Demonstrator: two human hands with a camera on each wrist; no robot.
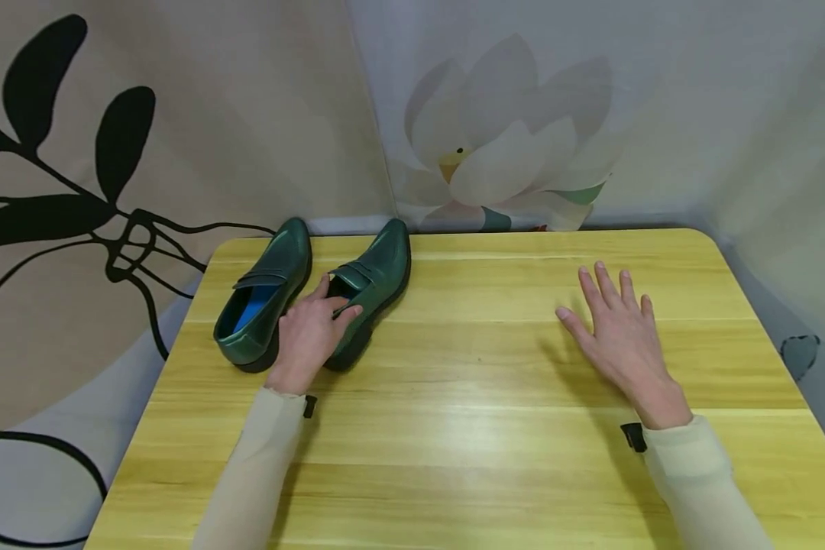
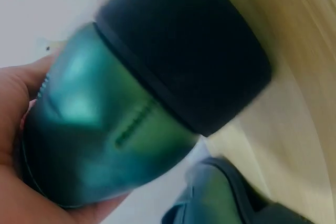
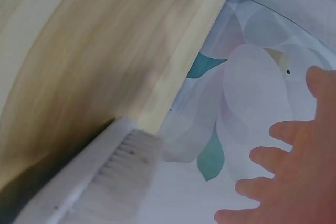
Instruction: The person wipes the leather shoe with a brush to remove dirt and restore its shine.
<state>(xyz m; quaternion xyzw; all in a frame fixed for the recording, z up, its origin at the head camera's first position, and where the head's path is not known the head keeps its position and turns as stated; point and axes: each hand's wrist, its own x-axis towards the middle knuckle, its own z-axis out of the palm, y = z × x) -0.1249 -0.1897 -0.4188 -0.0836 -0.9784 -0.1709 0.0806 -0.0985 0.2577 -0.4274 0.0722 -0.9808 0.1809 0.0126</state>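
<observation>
My left hand (image 1: 309,336) grips the right-hand green loafer (image 1: 378,279) at its opening, with the thumb at the near rim and fingers reaching toward the inside. In the left wrist view, that loafer's green back and black heel (image 2: 189,51) fill the middle, with the hand's edge at the left. A matching loafer (image 1: 264,302) with a blue insole stands just left of the hand, toe toward the wall. Far to the right, my right hand (image 1: 622,336) is held with its fingers spread over the tabletop, holding nothing.
The light wooden table (image 1: 481,428) has rounded back corners. Behind its back edge hangs a pale cloth (image 1: 282,114) printed with leaves and a large flower. In the right wrist view, a blurred white thing with a ridged edge (image 3: 105,182) shows at lower left.
</observation>
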